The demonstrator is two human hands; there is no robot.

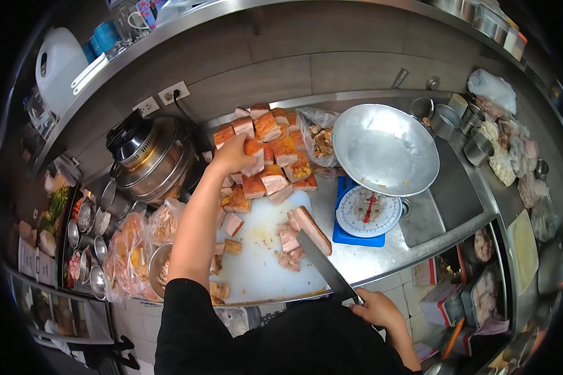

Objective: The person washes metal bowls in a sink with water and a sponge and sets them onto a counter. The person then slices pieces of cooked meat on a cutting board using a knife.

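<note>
My left hand [234,155] reaches over a heap of thick, brown-skinned pork belly chunks [284,150] at the back of the white cutting board [263,234]. Its fingers are curled round one pork belly chunk [254,164]. In my right hand [379,309], at the board's front right, is the handle of a long kitchen knife [324,265]. The blade points up and left, its tip touching or just over small cut meat pieces [289,259]. Beside the tip lies a longer pork belly slab [309,230]. More chunks lie along the board's left side.
A blue dial scale [359,231] with a wide metal pan [386,150] stands right of the board. Left are a countertop cooker [153,156], bagged meat [128,250] and a metal bowl [159,269]. A steel shelf [231,17] runs overhead.
</note>
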